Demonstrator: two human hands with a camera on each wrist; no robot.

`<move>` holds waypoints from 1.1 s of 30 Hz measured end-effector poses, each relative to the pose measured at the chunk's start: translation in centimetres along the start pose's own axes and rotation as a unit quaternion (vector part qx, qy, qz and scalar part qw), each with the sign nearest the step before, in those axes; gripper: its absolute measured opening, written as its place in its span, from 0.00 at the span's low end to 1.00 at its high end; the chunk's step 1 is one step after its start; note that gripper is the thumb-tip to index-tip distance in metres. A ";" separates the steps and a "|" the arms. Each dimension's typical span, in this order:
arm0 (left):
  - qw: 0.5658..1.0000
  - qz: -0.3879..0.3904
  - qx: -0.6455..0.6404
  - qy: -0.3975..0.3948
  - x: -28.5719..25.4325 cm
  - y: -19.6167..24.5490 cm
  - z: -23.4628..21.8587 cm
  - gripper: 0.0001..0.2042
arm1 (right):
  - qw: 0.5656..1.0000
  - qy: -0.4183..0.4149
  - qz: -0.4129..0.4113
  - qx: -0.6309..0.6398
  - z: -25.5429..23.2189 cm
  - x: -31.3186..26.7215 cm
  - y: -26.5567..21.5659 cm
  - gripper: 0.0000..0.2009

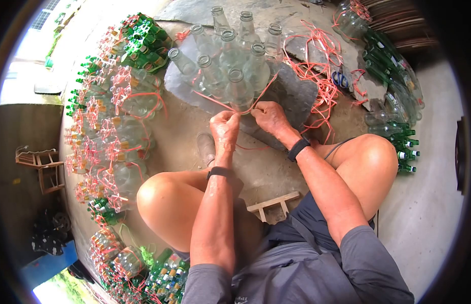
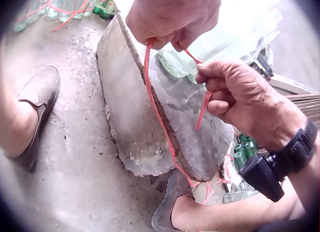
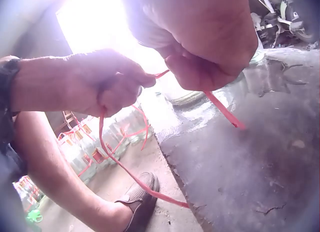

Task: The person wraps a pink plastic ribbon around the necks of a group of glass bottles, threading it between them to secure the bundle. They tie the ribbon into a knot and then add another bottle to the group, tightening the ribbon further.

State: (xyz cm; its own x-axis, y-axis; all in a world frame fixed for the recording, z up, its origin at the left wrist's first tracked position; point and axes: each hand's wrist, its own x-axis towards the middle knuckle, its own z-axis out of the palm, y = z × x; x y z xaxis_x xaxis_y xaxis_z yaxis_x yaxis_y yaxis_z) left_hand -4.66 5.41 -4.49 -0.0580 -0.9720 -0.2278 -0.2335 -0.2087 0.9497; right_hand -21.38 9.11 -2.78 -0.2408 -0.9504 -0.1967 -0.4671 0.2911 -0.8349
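Several clear glass bottles (image 1: pixel 229 48) stand in a tight cluster on a grey stone slab (image 1: pixel 301 91). A red plastic strap (image 1: pixel 212 101) runs along the cluster's near side. My left hand (image 1: pixel 225 133) pinches one part of the strap and my right hand (image 1: pixel 271 118) pinches another, the two hands close together at the nearest bottle. In the left wrist view, a long strap end (image 2: pixel 158 109) hangs from the left hand over the slab edge, and a short end dangles from the right hand (image 2: pixel 245 94). The bottles are mostly hidden behind the hands there.
Rows of strapped bottle bundles (image 1: pixel 124 137) line the left side. A tangle of red strap (image 1: pixel 321 76) and blue-handled scissors (image 1: pixel 340 79) lie right of the cluster. Loose green bottles (image 1: pixel 397 137) are at the far right. A wooden stool (image 1: pixel 274 203) shows between the legs.
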 end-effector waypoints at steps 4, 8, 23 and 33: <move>0.999 0.035 -0.002 0.019 0.3 -0.8 0.3 0.08 | 0.999 0.035 -0.024 0.008 1.1 0.3 1.0 0.13; 1.000 0.011 -0.016 0.019 0.2 -0.8 0.5 0.10 | 0.995 -0.022 0.065 0.078 0.4 -0.3 -0.2 0.12; 1.000 -0.004 0.007 0.021 0.0 0.3 1.0 0.09 | 0.995 -0.010 0.021 0.092 0.7 0.5 1.0 0.12; 0.999 0.017 0.013 0.048 -0.2 0.3 1.2 0.09 | 0.995 -0.003 -0.023 0.099 0.8 1.0 2.1 0.14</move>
State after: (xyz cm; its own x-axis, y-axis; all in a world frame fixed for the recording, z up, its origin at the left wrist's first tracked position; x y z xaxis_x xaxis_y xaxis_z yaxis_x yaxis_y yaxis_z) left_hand -5.91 5.71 -4.41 0.0270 -0.9845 -0.1734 -0.2583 -0.1745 0.9502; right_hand -21.97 8.67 -5.14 -0.2184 -0.9630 -0.1580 -0.3017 0.2206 -0.9275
